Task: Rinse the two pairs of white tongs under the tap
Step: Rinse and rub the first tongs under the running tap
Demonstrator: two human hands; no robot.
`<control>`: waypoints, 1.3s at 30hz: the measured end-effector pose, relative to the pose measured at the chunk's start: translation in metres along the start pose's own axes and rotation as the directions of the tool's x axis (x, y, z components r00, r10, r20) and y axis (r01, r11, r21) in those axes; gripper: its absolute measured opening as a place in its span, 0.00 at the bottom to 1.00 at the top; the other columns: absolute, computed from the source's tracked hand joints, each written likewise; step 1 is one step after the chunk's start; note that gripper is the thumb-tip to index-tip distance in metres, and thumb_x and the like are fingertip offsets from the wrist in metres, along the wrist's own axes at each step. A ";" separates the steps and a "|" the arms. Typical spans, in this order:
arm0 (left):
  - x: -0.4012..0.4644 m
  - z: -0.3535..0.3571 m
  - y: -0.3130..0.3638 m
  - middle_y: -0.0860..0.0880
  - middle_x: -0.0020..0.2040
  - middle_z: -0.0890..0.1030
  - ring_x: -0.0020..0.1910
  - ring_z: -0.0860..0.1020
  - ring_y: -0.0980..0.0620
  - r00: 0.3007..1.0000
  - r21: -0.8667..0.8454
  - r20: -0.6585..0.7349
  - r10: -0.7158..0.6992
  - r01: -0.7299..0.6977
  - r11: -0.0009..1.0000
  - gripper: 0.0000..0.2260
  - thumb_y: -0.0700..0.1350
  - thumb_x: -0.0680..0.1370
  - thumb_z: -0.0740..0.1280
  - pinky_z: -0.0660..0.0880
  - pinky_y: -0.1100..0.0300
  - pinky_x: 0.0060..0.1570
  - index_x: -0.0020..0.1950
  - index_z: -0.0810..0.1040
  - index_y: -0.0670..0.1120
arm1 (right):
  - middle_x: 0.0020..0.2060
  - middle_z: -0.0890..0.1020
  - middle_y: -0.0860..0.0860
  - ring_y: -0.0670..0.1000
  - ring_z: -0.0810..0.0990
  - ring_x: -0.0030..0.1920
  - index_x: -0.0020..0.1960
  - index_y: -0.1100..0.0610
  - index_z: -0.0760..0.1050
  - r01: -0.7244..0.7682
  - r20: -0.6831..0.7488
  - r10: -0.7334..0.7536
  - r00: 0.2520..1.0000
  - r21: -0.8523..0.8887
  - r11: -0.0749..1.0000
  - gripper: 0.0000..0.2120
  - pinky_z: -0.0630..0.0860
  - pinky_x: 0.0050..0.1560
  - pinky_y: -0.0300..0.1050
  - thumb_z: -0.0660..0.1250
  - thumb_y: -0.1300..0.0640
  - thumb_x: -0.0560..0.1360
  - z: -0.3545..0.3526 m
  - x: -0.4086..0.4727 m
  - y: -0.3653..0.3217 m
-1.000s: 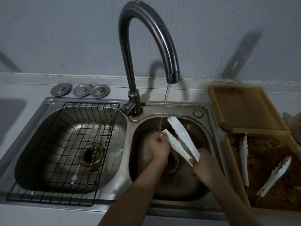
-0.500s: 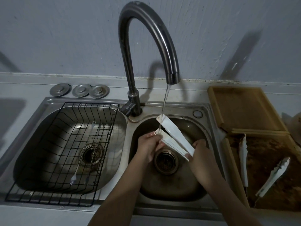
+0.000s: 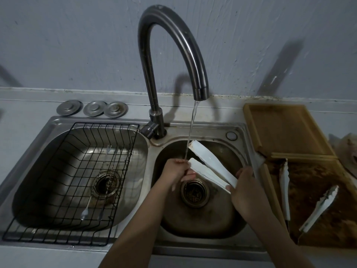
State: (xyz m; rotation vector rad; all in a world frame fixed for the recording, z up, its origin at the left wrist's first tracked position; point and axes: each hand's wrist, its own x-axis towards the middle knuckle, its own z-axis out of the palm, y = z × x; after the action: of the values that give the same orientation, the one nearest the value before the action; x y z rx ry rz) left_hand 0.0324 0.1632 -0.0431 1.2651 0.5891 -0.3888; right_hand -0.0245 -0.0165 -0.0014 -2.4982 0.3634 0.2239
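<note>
Over the right basin of the steel double sink (image 3: 239,130), the right hand (image 3: 245,192) grips the hinge end of a pair of white plastic tongs (image 3: 210,167), arms spread. The left hand (image 3: 176,172) pinches the lower arm's tip, where water from the curved dark metal tap (image 3: 170,45) lands. A second pair of white tongs (image 3: 285,188) lies on the brown wooden tray (image 3: 270,186) on the counter, right.

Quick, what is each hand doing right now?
Left hand: closed on the tip of the white tongs, under the water.
Right hand: closed on the tongs' other end.
</note>
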 end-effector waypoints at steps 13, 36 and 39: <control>-0.001 0.004 -0.004 0.45 0.27 0.79 0.24 0.77 0.53 0.993 0.030 0.006 0.114 -0.114 0.993 0.11 0.37 0.78 0.62 0.77 0.62 0.29 0.38 0.80 0.37 | 0.50 0.80 0.58 0.59 0.80 0.50 0.48 0.52 0.59 -0.009 0.033 0.010 0.999 -0.016 1.000 0.17 0.74 0.45 0.48 0.70 0.57 0.72 0.000 0.002 -0.006; -0.020 -0.017 0.005 0.42 0.44 0.83 0.43 0.81 0.50 0.979 -0.205 0.095 0.182 -0.159 0.966 0.08 0.36 0.76 0.65 0.80 0.63 0.43 0.52 0.81 0.39 | 0.51 0.82 0.55 0.54 0.82 0.49 0.61 0.55 0.68 0.151 0.115 -0.138 0.984 -0.109 0.983 0.16 0.72 0.41 0.41 0.65 0.58 0.75 0.019 0.009 -0.005; -0.030 -0.001 -0.006 0.40 0.41 0.84 0.37 0.83 0.49 0.985 -0.203 0.084 0.150 -0.131 0.970 0.06 0.34 0.70 0.71 0.80 0.59 0.40 0.47 0.81 0.37 | 0.49 0.81 0.52 0.53 0.81 0.46 0.58 0.53 0.68 0.239 0.089 -0.228 0.970 -0.147 0.960 0.12 0.71 0.37 0.43 0.64 0.56 0.75 0.030 0.006 -0.011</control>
State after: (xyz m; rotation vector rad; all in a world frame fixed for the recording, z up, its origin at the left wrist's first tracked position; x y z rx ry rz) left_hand 0.0048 0.1613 -0.0290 1.0838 0.4391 -0.2663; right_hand -0.0174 0.0083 -0.0217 -2.6511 0.0196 0.2536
